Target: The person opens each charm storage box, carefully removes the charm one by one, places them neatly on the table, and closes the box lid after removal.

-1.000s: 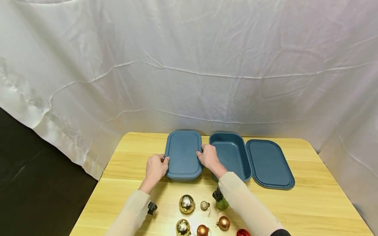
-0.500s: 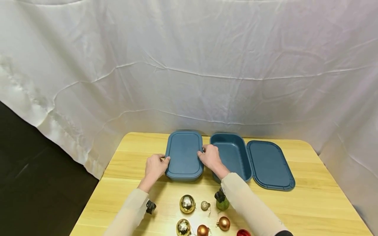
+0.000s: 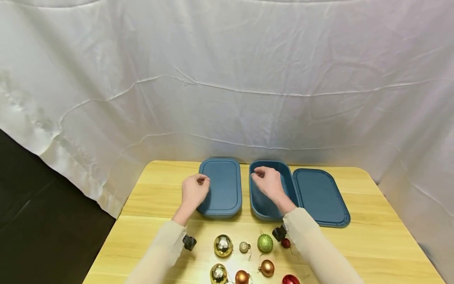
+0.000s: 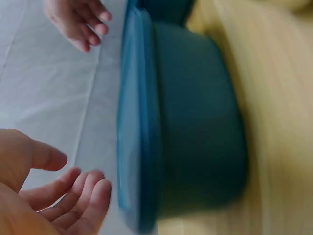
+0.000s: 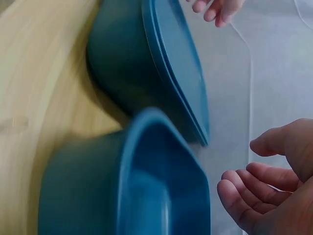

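Observation:
A blue rectangular storage box with its lid on stands at the back of the table. Over its left edge hovers my left hand, fingers loosely bent with nothing between them; the left wrist view shows a gap between those fingertips and the lid. To the right stands a second blue box, lidless, its inside bare in the head view. Above it is my right hand, also holding nothing, thumb and fingers apart in the right wrist view. A loose blue lid lies flat against that box's right side.
Christmas baubles lie along the front of the table: a large gold one, another gold one, a small glittery one, a green one, copper ones and red ones. A white curtain hangs behind.
Both hands have let go of the lidded box's sides and lifted. My right hand has moved right, over the lidless box; my left has risen slightly over the lid's edge.

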Demonstrator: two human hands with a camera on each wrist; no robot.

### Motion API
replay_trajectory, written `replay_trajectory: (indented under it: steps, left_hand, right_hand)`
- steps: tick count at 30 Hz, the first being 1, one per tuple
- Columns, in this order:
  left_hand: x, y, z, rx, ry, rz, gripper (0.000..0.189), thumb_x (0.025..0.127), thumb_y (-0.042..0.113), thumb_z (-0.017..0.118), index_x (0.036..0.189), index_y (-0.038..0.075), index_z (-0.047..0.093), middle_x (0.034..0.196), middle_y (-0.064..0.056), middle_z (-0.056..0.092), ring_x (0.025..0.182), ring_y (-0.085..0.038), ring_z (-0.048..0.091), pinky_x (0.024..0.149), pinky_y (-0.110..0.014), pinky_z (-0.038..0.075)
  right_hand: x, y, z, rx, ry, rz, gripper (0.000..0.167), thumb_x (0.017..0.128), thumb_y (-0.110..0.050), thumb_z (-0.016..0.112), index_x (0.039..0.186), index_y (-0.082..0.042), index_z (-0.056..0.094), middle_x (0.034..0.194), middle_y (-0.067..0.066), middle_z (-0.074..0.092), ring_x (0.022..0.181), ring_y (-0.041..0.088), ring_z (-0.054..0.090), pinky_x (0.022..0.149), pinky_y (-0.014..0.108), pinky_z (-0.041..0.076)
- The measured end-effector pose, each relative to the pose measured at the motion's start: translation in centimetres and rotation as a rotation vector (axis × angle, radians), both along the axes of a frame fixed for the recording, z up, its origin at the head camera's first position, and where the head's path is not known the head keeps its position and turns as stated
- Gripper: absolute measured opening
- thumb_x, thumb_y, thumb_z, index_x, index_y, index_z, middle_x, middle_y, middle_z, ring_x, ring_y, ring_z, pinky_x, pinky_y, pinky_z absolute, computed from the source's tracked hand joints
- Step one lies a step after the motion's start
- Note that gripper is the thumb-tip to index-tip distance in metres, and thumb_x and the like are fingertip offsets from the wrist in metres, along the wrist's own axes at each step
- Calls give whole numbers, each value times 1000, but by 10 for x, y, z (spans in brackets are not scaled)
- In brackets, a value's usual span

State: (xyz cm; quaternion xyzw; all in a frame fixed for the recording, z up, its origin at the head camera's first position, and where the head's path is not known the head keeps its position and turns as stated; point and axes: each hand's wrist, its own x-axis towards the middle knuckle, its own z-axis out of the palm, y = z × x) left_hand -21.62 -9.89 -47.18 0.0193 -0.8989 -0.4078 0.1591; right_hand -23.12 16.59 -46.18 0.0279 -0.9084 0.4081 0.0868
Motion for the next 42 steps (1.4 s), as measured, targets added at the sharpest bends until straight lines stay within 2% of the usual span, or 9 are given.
replay_trajectory:
  steps: [4,7,11,18,25,33,37,39,42]
  left_hand:
    - [-4,22,4,62,-91,-111,15,97,18,73,97,7,83,79,-5,77,68,-16,67,65,-31,56]
    - [-7,38,5,169,-196,-197,17,99,18,71,102,5,82,80,-8,78,63,-14,69,60,-28,59]
    - [-11,58,6,288,-315,-274,21,101,17,68,109,3,81,89,-15,80,66,-21,76,58,-29,63]
    - [-10,84,3,342,-403,-372,27,102,13,66,120,-3,77,108,-23,79,85,-36,80,66,-33,66]
    - [-5,98,5,273,-436,-385,34,102,13,70,131,-5,72,106,-21,80,82,-36,80,74,-42,67]
    - [-3,100,-1,185,-420,-368,43,100,8,71,141,-4,65,97,-16,81,78,-32,80,67,-30,64]
    - [1,101,-1,160,-412,-368,45,100,4,69,144,-4,62,92,-16,81,76,-34,79,64,-31,59]
    - [3,102,-1,116,-401,-364,46,100,5,68,145,-2,62,86,-13,80,72,-32,78,71,-34,61]
    - [5,104,-1,20,-368,-369,44,100,8,68,143,-2,64,73,-6,78,62,-24,76,92,-39,62]
  right_hand:
    - [2,25,-2,10,-5,-37,33,102,-21,66,128,-1,74,114,16,78,103,34,74,88,50,60]
    - [6,44,-3,20,-15,-62,33,104,-22,64,128,-1,74,115,17,77,104,35,73,89,52,59]
    - [11,68,-2,32,-18,-89,36,105,-24,61,130,-1,73,118,20,76,106,37,71,91,54,58]
    - [15,113,-6,62,-13,-164,39,106,-27,59,132,-1,72,120,22,75,110,39,70,94,55,57]
    - [22,159,-17,103,-21,-213,41,107,-27,58,129,4,71,119,27,74,105,42,69,87,53,57]
    - [29,204,-36,157,-54,-314,38,104,-22,60,122,10,72,116,32,73,102,48,68,89,58,53]
    - [33,222,-45,157,-93,-346,40,103,-22,61,122,10,72,117,32,72,102,48,68,88,57,54]
    - [35,230,-52,162,-112,-364,39,103,-22,61,121,11,72,117,32,72,102,48,68,88,56,53]
    - [40,239,-62,166,-144,-394,38,102,-21,62,120,11,72,117,33,72,105,49,67,92,57,50]
